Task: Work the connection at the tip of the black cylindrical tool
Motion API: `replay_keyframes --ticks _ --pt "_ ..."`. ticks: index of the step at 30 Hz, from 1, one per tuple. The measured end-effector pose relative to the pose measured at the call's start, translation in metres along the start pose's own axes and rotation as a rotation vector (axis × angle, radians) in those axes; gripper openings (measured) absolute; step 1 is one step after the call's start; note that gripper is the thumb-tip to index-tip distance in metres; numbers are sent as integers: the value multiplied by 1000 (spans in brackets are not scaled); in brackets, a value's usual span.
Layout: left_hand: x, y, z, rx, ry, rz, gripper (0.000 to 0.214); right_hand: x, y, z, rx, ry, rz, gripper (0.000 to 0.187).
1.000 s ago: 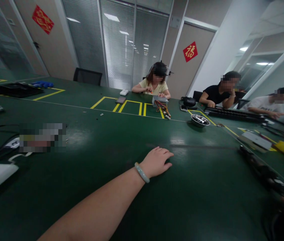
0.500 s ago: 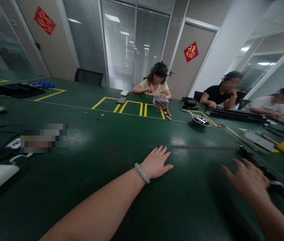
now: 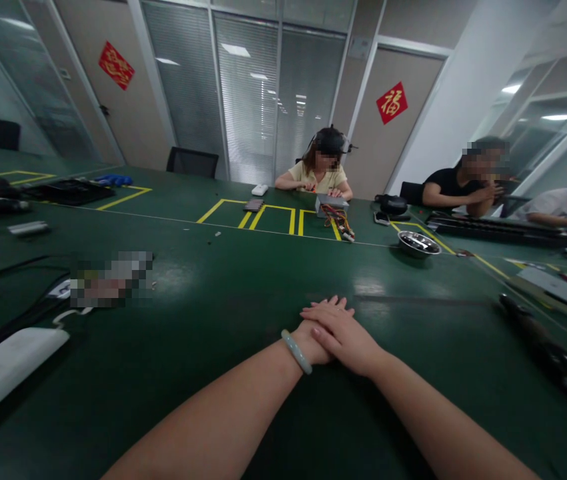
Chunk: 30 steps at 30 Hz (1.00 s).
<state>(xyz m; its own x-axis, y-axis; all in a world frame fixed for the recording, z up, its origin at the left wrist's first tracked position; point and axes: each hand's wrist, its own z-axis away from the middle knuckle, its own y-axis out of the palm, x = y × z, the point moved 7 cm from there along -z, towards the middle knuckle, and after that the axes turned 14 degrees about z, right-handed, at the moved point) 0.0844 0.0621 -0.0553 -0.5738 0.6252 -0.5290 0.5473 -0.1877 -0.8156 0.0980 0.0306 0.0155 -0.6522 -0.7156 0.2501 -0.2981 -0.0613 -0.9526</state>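
My left hand point(image 3: 312, 343) rests palm down on the green table point(image 3: 203, 347), a pale green bangle point(image 3: 297, 351) around its wrist. My right hand point(image 3: 351, 337) lies flat across the back of it, covering most of the left fingers; only some left fingertips show beyond. The right fingers are stretched out and hold nothing. No object is seen in either hand.
On the left are a white power strip point(image 3: 13, 367), cables and a blurred-out item point(image 3: 111, 283). A metal bowl point(image 3: 418, 245) and a black elongated object point(image 3: 546, 343) stand to the right. Across the table a person point(image 3: 321, 177) handles a metal box with wires point(image 3: 332, 207).
My right hand has swung left from beside the black object and now lies on my left hand. My left hand has stayed flat on the table. The view has shifted slightly left.
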Motion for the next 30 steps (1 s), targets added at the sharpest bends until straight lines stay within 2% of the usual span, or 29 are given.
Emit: replay_keyframes --ticks 5,8,11,14,23,27,30 --pt "8 20 -7 3 48 -64 69 -8 -1 9 30 -19 -68 43" --pt "16 29 -13 -5 -6 -57 69 -10 0 10 30 -11 -84 44" --pt "18 33 -15 -6 11 -81 68 -11 2 9 25 -4 -89 44" --pt "16 31 -13 -19 49 -114 68 -11 3 9 33 -1 -92 43" --pt "9 22 -10 34 11 -98 68 -13 4 10 55 -3 -98 43" --pt "0 11 -6 85 12 -101 66 -11 4 10 51 -18 -71 43" --pt "-12 -6 0 112 73 -69 64 -30 -7 10 31 13 78 45"
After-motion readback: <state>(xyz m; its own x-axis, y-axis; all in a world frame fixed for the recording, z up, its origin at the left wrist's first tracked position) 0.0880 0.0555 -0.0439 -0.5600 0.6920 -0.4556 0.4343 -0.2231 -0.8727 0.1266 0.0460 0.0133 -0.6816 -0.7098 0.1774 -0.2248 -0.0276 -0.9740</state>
